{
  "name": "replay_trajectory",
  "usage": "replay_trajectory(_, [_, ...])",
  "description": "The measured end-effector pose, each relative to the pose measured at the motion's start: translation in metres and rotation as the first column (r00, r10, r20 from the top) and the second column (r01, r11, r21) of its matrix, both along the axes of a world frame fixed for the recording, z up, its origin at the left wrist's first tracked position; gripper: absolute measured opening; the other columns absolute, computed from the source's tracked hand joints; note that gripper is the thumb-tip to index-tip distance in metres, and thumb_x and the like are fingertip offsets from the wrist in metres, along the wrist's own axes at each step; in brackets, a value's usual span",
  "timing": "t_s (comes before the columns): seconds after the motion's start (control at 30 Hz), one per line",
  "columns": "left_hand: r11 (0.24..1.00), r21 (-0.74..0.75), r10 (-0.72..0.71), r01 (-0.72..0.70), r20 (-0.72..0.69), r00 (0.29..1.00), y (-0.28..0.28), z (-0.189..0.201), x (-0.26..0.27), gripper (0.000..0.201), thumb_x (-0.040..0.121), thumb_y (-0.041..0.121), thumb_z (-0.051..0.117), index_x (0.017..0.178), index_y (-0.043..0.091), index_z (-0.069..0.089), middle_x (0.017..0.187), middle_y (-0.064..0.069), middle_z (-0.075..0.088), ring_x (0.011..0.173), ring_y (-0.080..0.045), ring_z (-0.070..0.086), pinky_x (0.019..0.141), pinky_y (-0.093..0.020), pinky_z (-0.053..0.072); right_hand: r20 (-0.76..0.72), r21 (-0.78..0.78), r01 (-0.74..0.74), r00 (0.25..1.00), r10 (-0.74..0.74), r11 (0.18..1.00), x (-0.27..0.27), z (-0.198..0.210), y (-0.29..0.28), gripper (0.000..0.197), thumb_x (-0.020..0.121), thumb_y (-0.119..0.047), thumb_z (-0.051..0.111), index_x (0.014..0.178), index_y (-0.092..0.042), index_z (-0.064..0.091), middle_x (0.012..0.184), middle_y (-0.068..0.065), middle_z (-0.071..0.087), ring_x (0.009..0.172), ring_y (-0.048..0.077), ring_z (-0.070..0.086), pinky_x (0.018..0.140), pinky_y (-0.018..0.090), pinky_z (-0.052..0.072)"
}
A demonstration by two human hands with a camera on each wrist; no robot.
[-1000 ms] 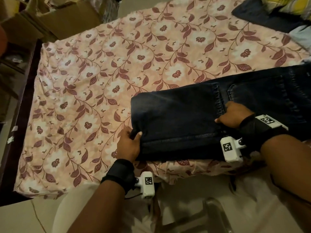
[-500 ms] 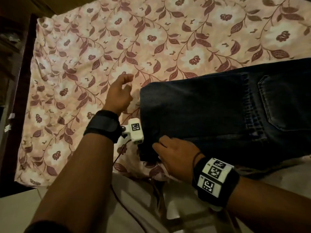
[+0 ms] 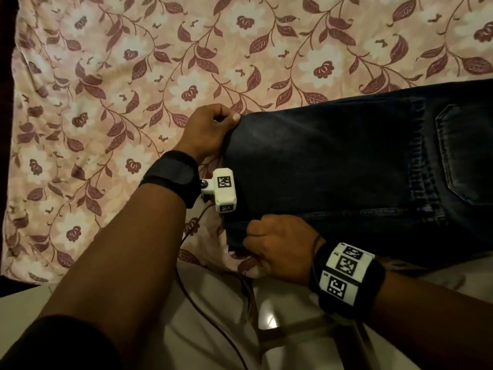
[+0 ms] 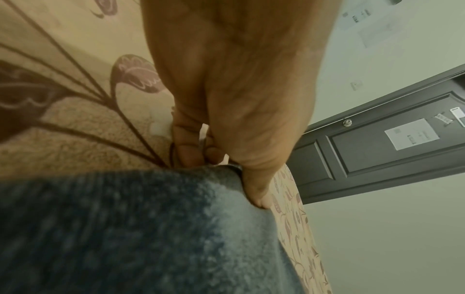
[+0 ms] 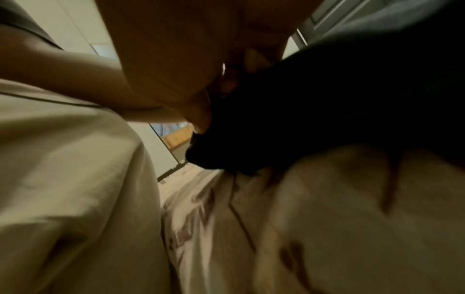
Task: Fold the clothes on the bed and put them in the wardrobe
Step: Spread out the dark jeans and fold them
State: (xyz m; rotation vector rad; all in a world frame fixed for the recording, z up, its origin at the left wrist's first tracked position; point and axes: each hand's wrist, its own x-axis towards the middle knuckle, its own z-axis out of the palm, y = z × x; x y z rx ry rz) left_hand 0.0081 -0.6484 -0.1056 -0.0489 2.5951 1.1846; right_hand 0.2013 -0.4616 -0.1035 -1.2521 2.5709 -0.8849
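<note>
Dark blue jeans [image 3: 333, 166] lie folded on the floral bedsheet [image 3: 133, 76], their folded end pointing left and a back pocket at the right edge. My left hand [image 3: 210, 129] pinches the far left corner of the fold, thumb on top of the denim [image 4: 151, 228]. My right hand [image 3: 277, 244] grips the near left corner at the bed's front edge, fingers curled into the dark cloth [image 5: 314, 109]. Both hands wear black wrist straps with white tagged cameras.
The bedsheet stretches away to the left and back. The bed's near edge [image 3: 213, 263] runs just under my right hand, with my pale trousers [image 3: 186, 329] below it. A dark panelled door [image 4: 390, 143] shows beyond the bed in the left wrist view.
My left hand has come off the near left corner, swung over the sheet and taken the far corner. My right hand has moved from mid-jeans to the near left corner.
</note>
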Motion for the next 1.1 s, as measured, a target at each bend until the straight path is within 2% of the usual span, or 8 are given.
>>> replay_trajectory(0.23, [0.996,0.089,0.011,-0.01,-0.007,1.0,0.003,0.001,0.002,0.011,0.102,0.022,0.065,0.091,0.019,0.067,0.086,0.009,0.066,0.072,0.01,0.058,0.072,-0.013,0.048,-0.047,0.123,0.148,0.989,-0.143,0.981,0.003,0.005,-0.025,0.033,0.076,-0.047,0.077,0.099,-0.023,0.072,0.089,0.0,0.064,0.07,0.02,0.059,0.057,0.032,0.046])
replay_trajectory(0.33, [0.992,0.124,0.009,-0.006,-0.02,1.0,0.003,-0.001,0.002,0.012,0.103,0.018,0.063,0.092,0.017,0.066,0.086,0.008,0.065,0.071,0.009,0.057,0.071,-0.01,0.047,-0.111,0.098,0.174,0.98,-0.163,0.98,-0.002,0.004,-0.041,0.028,0.062,-0.037,0.087,0.079,-0.02,0.073,0.079,0.0,0.065,0.067,0.024,0.058,0.057,0.034,0.044])
replay_trajectory(0.57, [0.991,0.114,0.086,-0.075,-0.092,0.992,-0.001,-0.006,-0.002,0.014,0.1,0.027,0.066,0.087,0.028,0.071,0.087,0.008,0.069,0.085,-0.006,0.062,0.084,-0.031,0.052,-0.055,-0.154,-0.058,0.997,0.05,0.986,-0.001,0.004,-0.035,0.011,0.07,-0.012,0.08,0.072,-0.01,0.069,0.077,0.006,0.063,0.063,0.029,0.057,0.056,0.036,0.047])
replay_trajectory(0.67, [0.995,0.066,0.082,-0.077,-0.073,0.994,0.003,-0.003,0.0,0.011,0.101,0.025,0.066,0.091,0.024,0.071,0.09,0.006,0.068,0.086,-0.008,0.061,0.085,-0.033,0.051,0.066,-0.011,-0.139,0.988,0.14,0.99,-0.008,0.003,-0.03,0.014,0.07,-0.01,0.082,0.071,-0.006,0.069,0.076,0.011,0.065,0.062,0.033,0.06,0.056,0.04,0.052])
replay_trajectory(0.8, [0.993,-0.102,0.045,-0.059,-0.138,0.989,0.011,0.019,0.01,0.011,0.101,0.023,0.065,0.11,0.029,0.065,0.104,0.014,0.063,0.09,-0.007,0.059,0.083,-0.029,0.051,0.33,0.266,-0.272,0.927,0.178,0.925,-0.03,0.038,-0.02,0.021,0.096,-0.033,0.059,0.094,-0.016,0.072,0.093,0.005,0.068,0.082,0.024,0.061,0.075,0.039,0.053])
replay_trajectory(0.93, [0.959,-0.199,-0.254,0.201,-0.296,0.921,0.039,0.064,0.044,0.044,0.093,0.035,0.074,0.134,0.03,0.058,0.126,0.015,0.054,0.114,-0.009,0.054,0.098,-0.031,0.047,0.195,0.232,0.239,0.938,-0.286,0.943,-0.101,0.086,0.067,0.035,0.094,-0.056,0.052,0.102,-0.029,0.073,0.096,-0.008,0.07,0.084,0.014,0.062,0.08,0.033,0.052])
replay_trajectory(1.0, [0.852,-0.312,-0.48,0.42,-0.146,0.865,0.055,0.068,0.063,0.073,0.083,0.061,0.074,0.147,0.036,0.048,0.145,0.007,0.048,0.136,-0.018,0.042,0.117,-0.043,0.037,0.103,0.285,0.583,0.77,-0.63,0.76,-0.133,0.09,0.132,0.039,0.092,-0.058,0.057,0.112,-0.029,0.072,0.106,-0.005,0.071,0.098,0.018,0.065,0.09,0.037,0.053])
replay_trajectory(1.1, [0.67,-0.51,-0.552,0.54,0.145,0.821,0.062,0.045,0.077,0.129,0.057,0.098,0.059,0.162,0.048,0.005,0.174,0.001,-0.006,0.159,-0.035,-0.011,0.125,-0.058,0.002,0.043,0.488,0.744,0.503,-0.863,0.457,-0.151,0.082,0.208,0.06,0.09,-0.059,0.064,0.135,-0.019,0.06,0.13,0.007,0.065,0.119,0.028,0.06,0.101,0.041,0.047])
